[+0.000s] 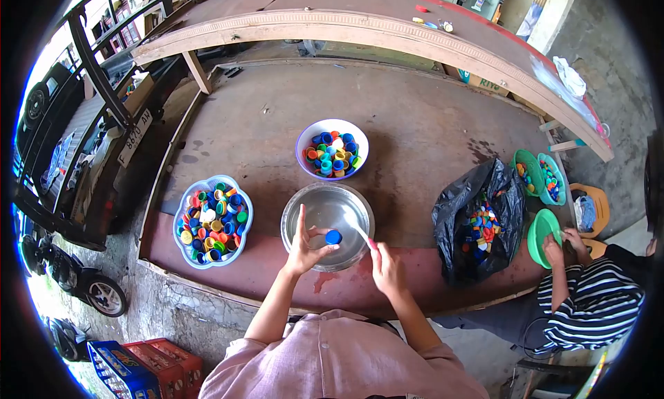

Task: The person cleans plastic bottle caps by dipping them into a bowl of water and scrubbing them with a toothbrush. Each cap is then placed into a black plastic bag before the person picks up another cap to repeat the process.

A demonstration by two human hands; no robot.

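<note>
My left hand point(303, 252) pinches a blue bottle cap point(333, 237) between thumb and fingers, with the index finger pointing up. In my right hand point(389, 273) is a slim white tool with a pink handle point(362, 231); its exact kind is too small to make out. Both the cap and the tool's tip are over a round metal basin point(315, 200), just apart from each other. Behind the basin stands a white bowl with a purple rim point(301, 147), full of coloured bottle caps. A pale blue scalloped basin point(181, 245) to the left also holds many caps.
On the right, a black plastic bag point(448, 222) holds small coloured pieces. Beside it a person in a striped shirt point(595, 295) grips a green basin point(535, 241). A wooden rail point(332, 24) crosses the table's far side. Crates point(162, 364) stand on the floor at left.
</note>
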